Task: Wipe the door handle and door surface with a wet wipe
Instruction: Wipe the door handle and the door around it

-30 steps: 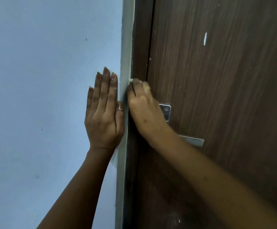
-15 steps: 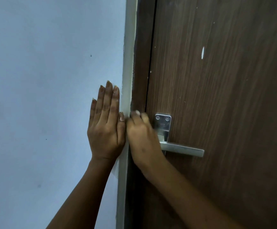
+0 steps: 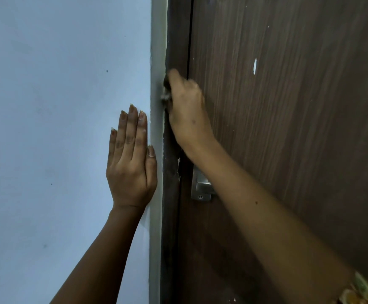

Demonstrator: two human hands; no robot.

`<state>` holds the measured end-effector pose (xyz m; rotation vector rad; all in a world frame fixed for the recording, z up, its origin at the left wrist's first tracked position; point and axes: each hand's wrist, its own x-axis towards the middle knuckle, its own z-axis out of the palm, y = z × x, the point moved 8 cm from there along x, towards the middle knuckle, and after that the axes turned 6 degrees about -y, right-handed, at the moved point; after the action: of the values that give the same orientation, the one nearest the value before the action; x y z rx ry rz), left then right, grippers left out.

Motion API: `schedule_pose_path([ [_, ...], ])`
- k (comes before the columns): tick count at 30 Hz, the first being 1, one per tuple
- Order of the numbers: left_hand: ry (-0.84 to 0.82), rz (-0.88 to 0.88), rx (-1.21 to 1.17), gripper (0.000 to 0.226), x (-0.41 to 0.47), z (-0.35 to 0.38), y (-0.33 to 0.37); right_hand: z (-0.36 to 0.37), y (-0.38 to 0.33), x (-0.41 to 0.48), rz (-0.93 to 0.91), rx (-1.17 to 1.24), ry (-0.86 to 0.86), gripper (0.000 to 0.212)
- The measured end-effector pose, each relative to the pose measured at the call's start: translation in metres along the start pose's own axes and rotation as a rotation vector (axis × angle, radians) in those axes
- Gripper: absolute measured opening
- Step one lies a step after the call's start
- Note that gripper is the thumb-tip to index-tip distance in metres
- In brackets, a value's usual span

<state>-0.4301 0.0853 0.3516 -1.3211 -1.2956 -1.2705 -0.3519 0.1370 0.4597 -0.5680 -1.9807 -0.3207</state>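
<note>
Pale blue wall (image 3: 46,106) on the left, brown wood-grain door (image 3: 288,128) on the right, dark frame strip (image 3: 174,40) between them. Head view: your right hand (image 3: 187,115) has jumped up from beside the handle plate to well above it, now on the door's left edge at the frame, motion-blurred. It's clenched on the wet wipe (image 3: 165,95); only a whitish scrap shows by the fingers. So you're running edge strokes, surface wipe under way. Door handle (image 3: 201,186) sits below the wrist, lever mostly hidden by the forearm; can't tell if it's done. Left hand (image 3: 132,170) stays flat and released on the wall, holding nothing. No containers in view.
</note>
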Motion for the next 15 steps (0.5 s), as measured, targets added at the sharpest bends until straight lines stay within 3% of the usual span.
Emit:
schedule_pose_path([
  [5,-0.039,0.003,0.038,0.051,-0.001,0.004,-0.002,0.028,0.002,-0.059,0.118,0.15,-0.308,0.026],
  [9,-0.148,-0.055,0.026,0.05,0.006,0.0,0.001,-0.017,0.028,-0.102,0.465,0.506,-0.164,0.018],
  [12,-0.28,-0.133,-0.231,0.05,0.0,-0.009,0.017,-0.036,0.04,-0.149,0.729,0.923,-0.195,0.016],
  [15,-0.376,-0.299,-0.636,0.046,-0.027,-0.032,0.047,-0.052,0.036,-0.182,0.827,1.164,-0.207,0.017],
])
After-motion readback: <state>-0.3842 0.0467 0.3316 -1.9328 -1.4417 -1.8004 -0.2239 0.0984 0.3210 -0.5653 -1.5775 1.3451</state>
